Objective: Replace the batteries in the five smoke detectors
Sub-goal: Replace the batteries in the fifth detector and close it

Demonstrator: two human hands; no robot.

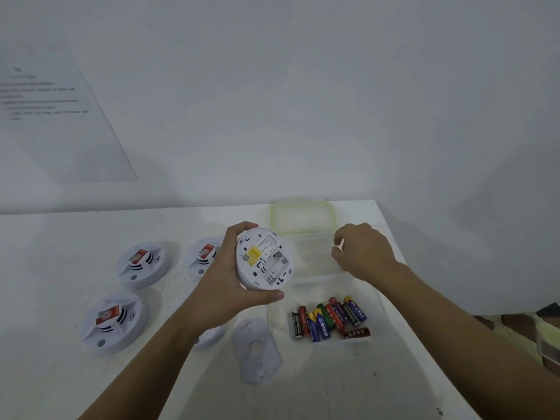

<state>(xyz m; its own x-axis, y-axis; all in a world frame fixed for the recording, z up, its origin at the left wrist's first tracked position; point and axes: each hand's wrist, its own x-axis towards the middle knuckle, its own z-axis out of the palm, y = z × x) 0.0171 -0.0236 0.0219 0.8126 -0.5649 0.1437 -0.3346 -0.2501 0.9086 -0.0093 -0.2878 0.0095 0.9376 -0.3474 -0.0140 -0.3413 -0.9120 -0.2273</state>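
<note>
The left hand (225, 286) grips a smoke detector (263, 259), with fingers and thumb wrapped round its rim and its back side, with the battery bay, facing the camera. Right of that detector, the right hand (363, 253) hovers over a clear container (312, 268) with its fingers curled; whether it pinches anything cannot be told. Loose batteries (328, 318) lie below and right of the detector, a mounting plate (257, 350) below it, and three more detectors (141, 263) to its left.

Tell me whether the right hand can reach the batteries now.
Probably yes: the right hand hovers just beyond the batteries, nothing covers them, and the left hand holds the smoke detector off to the side.
</note>
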